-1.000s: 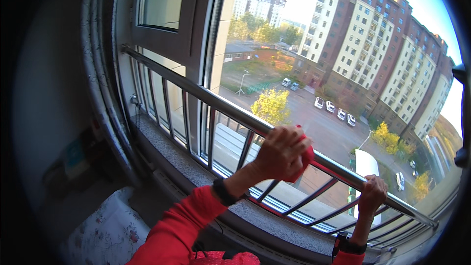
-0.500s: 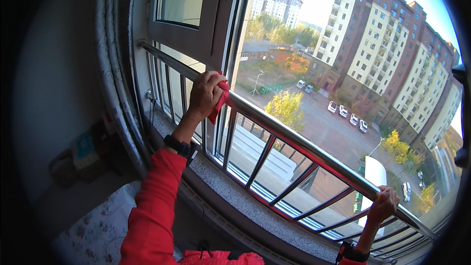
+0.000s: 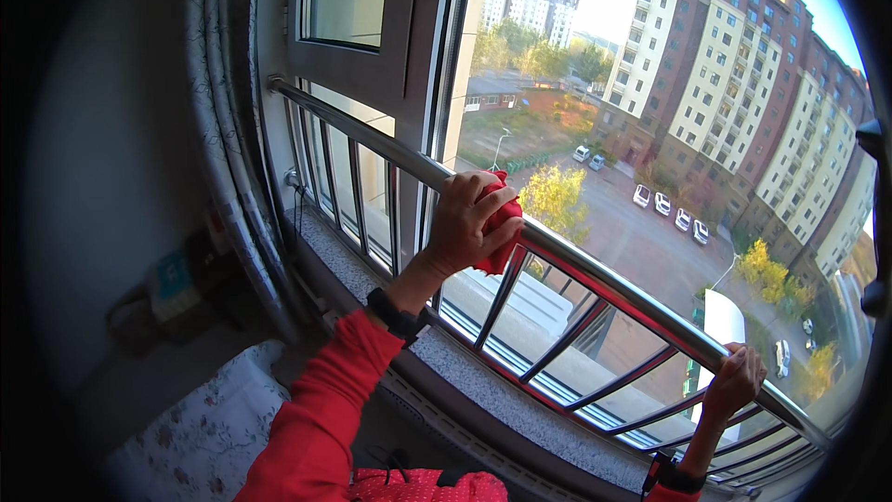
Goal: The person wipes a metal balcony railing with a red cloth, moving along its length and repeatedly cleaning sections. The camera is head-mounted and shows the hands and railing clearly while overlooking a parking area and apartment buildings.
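A shiny metal railing (image 3: 618, 288) slants across a window, from upper left to lower right. My left hand (image 3: 462, 228) is closed around a red cloth (image 3: 503, 223), pressing it over the top rail near the middle. Farther along, at the lower right, my right hand (image 3: 735, 381) is wrapped round the same rail. Dark bands sit on both wrists, below red sleeves. Thin metal bars run down from the rail toward a speckled stone sill (image 3: 474, 376).
A framed window sash (image 3: 346, 0) stands behind the rail's left end, beside pale wrapped pipes or curtain folds (image 3: 223, 130). Flowered fabric (image 3: 200, 428) lies at lower left, below a dim pile of objects (image 3: 167, 288). Outside are tall buildings (image 3: 715, 65) and parked cars.
My left hand has slid the red cloth along the rail, right and downward, toward my right hand. My right hand keeps its hold at about the same spot on the rail.
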The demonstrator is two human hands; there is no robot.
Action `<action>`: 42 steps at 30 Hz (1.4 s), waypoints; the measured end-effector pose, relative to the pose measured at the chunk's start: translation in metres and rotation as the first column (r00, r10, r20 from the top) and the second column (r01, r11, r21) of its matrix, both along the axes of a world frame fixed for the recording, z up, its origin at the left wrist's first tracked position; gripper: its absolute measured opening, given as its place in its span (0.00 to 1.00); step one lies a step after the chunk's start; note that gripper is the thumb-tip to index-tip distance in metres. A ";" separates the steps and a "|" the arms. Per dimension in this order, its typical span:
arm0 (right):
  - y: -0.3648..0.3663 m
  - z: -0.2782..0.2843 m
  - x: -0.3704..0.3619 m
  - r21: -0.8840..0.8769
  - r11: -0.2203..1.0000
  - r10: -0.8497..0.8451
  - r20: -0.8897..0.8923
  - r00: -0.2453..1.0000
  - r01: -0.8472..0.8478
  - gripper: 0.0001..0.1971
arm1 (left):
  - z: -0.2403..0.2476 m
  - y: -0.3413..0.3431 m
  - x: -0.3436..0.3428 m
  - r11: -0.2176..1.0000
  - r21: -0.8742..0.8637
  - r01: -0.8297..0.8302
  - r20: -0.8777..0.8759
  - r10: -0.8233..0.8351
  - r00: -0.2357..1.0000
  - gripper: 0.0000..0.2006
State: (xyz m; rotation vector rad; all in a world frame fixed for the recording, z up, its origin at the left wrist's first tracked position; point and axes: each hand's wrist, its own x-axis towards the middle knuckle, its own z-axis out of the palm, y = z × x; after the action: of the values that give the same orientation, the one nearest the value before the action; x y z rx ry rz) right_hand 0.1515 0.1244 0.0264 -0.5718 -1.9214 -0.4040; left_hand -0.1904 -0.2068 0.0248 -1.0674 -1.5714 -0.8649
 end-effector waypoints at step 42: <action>0.002 -0.003 0.002 0.018 1.000 -0.004 0.022 1.000 0.003 0.20 | 0.006 0.030 0.015 0.995 -0.036 0.088 0.039 -0.086 0.995 0.09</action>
State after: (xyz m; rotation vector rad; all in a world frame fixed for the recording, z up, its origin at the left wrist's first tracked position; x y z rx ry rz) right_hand 0.1533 0.1266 0.0233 -0.5614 -1.9359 -0.4305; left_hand -0.1755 -0.1773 0.0306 -1.1597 -1.5872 -0.9223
